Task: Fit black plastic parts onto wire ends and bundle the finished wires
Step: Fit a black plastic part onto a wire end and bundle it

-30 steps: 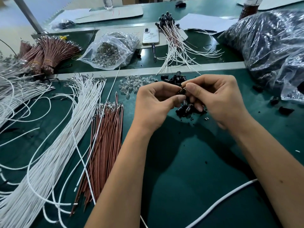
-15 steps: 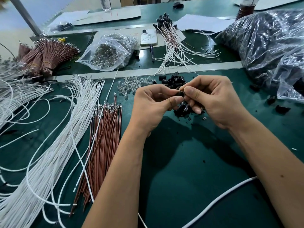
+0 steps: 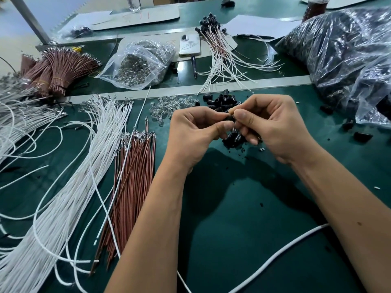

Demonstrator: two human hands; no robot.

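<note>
Left hand (image 3: 196, 134): fingers curled, thumb and forefinger pinching a small black plastic part (image 3: 230, 118). Right hand (image 3: 273, 125): fingers curled, pinching the same part from the opposite side, fingertips of both hands touching. Loose black parts (image 3: 220, 101): heaped just beyond and beneath both hands. Clear bulbs (image 3: 167, 106): scattered just beyond left hand. Brown wires (image 3: 131, 178): laid straight, left of left forearm. White wires (image 3: 69, 187): farther left. Finished wires (image 3: 220, 51): fanned out, well beyond the hands.
</note>
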